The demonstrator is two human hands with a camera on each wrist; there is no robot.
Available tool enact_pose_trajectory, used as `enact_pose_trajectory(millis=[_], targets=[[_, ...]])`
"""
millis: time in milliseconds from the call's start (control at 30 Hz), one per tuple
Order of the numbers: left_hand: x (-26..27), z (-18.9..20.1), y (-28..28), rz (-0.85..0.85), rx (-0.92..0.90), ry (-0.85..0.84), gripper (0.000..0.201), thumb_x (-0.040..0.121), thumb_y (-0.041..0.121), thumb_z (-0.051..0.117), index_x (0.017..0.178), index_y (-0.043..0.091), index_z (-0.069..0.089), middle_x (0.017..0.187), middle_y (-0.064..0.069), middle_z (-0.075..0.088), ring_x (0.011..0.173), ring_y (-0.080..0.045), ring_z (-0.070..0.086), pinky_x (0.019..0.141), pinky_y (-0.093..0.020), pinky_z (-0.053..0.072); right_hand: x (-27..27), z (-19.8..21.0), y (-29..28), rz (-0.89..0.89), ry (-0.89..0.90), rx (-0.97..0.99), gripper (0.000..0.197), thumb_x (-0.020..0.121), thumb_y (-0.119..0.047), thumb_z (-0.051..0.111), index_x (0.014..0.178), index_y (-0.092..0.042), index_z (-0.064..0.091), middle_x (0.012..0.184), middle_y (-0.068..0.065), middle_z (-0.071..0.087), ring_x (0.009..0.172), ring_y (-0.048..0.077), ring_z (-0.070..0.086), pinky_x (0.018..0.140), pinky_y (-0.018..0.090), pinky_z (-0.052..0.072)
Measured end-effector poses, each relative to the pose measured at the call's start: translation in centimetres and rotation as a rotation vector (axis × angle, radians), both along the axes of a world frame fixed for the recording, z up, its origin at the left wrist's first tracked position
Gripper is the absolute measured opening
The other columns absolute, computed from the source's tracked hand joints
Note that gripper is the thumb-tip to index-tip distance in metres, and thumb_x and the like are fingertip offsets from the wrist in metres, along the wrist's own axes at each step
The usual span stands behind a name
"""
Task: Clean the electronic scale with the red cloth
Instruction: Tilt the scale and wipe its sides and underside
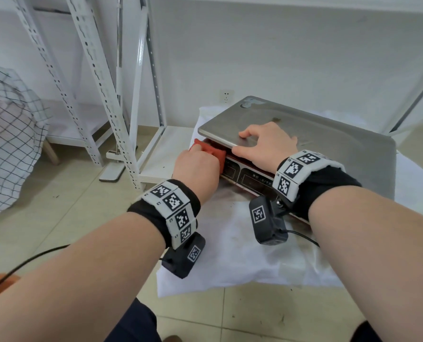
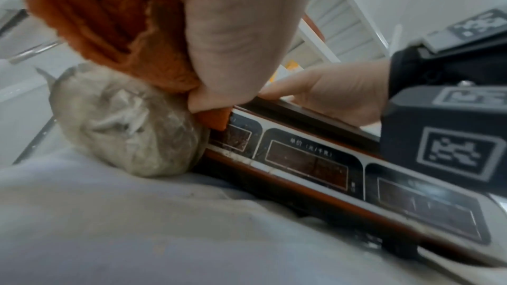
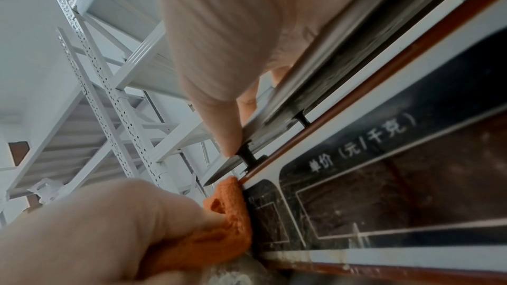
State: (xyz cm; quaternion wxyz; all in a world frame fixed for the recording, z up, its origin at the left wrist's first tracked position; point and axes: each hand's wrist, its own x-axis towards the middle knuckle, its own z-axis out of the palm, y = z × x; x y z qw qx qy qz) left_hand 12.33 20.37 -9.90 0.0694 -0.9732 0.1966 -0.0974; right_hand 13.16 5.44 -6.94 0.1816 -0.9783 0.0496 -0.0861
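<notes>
I am low over a floor of pale beige tiles, in a room with white walls and a socket low on the far wall. White slotted metal shelving stands to my left, and a checked fabric hangs over something at the left edge. A white sheet, stained brownish in the middle, is spread on the floor tiles, and the electronic scale sits on it.

The scale's steel weighing pan is bare apart from my right hand. That hand lies on the pan's near left corner, fingers spread flat on top and the thumb along the rim, so its grip is loose and wide and holds nothing. In the right wrist view the thumb runs down the pan's edge towards the small posts under it.

My left hand has its grip bunched tight round the red cloth. The cloth is pressed against the left end of the scale's front, just below the pan's corner. In the left wrist view its folded edge touches the dark display panel beside the first reddish window. A grey, crumpled wad lies against the scale's left end, under my left hand; I cannot tell what it is.
</notes>
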Motion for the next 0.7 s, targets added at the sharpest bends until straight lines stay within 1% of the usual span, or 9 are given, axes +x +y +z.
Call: enact_pose_trajectory(millis=[100, 233, 367, 467, 533, 600, 700], targets=[[-0.4, 0.1, 0.4, -0.121, 0.054, -0.027, 0.024, 0.091, 0.015, 0.041, 0.109, 0.015, 0.057, 0.109, -0.001, 0.060, 0.110, -0.025, 0.045, 0.074, -0.030, 0.029, 0.0, 0.0, 0.0, 0.000, 0.003, 0.005, 0.039, 0.077, -0.056, 0.062, 0.113, -0.040, 0.059, 0.129, 0.002, 0.047, 0.125, 0.024, 0.042, 0.108, 0.056, 0.019], [-1.0, 0.6, 0.5, -0.203, 0.184, -0.030, 0.024, 0.094, 0.016, 0.039, 0.108, 0.018, 0.058, 0.109, 0.000, 0.059, 0.108, -0.024, 0.044, 0.074, -0.028, 0.022, -0.2, 0.1, 0.1, 0.003, 0.011, 0.016, 0.040, 0.077, -0.055, 0.062, 0.114, -0.040, 0.059, 0.129, 0.002, 0.047, 0.125, 0.023, 0.041, 0.108, 0.055, 0.019], [-1.0, 0.9, 0.3, -0.226, 0.232, -0.016, 0.023, 0.096, 0.018, 0.038, 0.109, 0.019, 0.057, 0.106, 0.000, 0.059, 0.106, -0.023, 0.046, 0.075, -0.028, 0.024, -0.2, 0.2, 0.1, 0.014, 0.016, 0.015, 0.041, 0.077, -0.056, 0.062, 0.114, -0.040, 0.059, 0.129, 0.002, 0.048, 0.125, 0.024, 0.042, 0.108, 0.054, 0.021], [-0.9, 0.7, 0.3, -0.249, 0.249, -0.008, 0.026, 0.096, 0.014, 0.035, 0.112, 0.015, 0.056, 0.109, -0.004, 0.057, 0.107, -0.024, 0.047, 0.082, -0.031, 0.031, -0.1, 0.1, 0.0, 0.017, 0.023, 0.011, 0.042, 0.077, -0.057, 0.061, 0.116, -0.041, 0.058, 0.130, 0.002, 0.047, 0.126, 0.023, 0.041, 0.108, 0.053, 0.021], [-0.9, 0.9, 0.3, -0.264, 0.263, -0.005, 0.024, 0.096, 0.013, 0.035, 0.109, 0.014, 0.056, 0.107, -0.004, 0.058, 0.106, -0.025, 0.047, 0.078, -0.030, 0.028, -0.1, 0.1, -0.1, 0.019, 0.026, 0.010, 0.043, 0.077, -0.058, 0.061, 0.117, -0.041, 0.058, 0.131, 0.002, 0.047, 0.127, 0.022, 0.040, 0.109, 0.054, 0.021], [-0.8, 1.1, 0.5, -0.224, 0.198, 0.030, 0.021, 0.095, 0.016, 0.040, 0.109, 0.016, 0.056, 0.110, -0.002, 0.057, 0.110, -0.024, 0.045, 0.074, -0.029, 0.029, -0.1, 0.1, -0.1, 0.022, 0.026, 0.015, 0.043, 0.077, -0.057, 0.061, 0.117, -0.041, 0.058, 0.131, 0.002, 0.047, 0.128, 0.022, 0.039, 0.109, 0.055, 0.020], [-0.5, 0.6, 0.7, -0.044, -0.097, 0.101, 0.023, 0.089, 0.021, 0.045, 0.106, 0.021, 0.060, 0.113, 0.000, 0.056, 0.114, -0.021, 0.043, 0.074, -0.030, 0.038, -0.1, 0.1, -0.2, 0.025, 0.026, 0.017, 0.042, 0.077, -0.058, 0.061, 0.116, -0.041, 0.058, 0.131, 0.002, 0.047, 0.127, 0.023, 0.039, 0.109, 0.055, 0.020]])
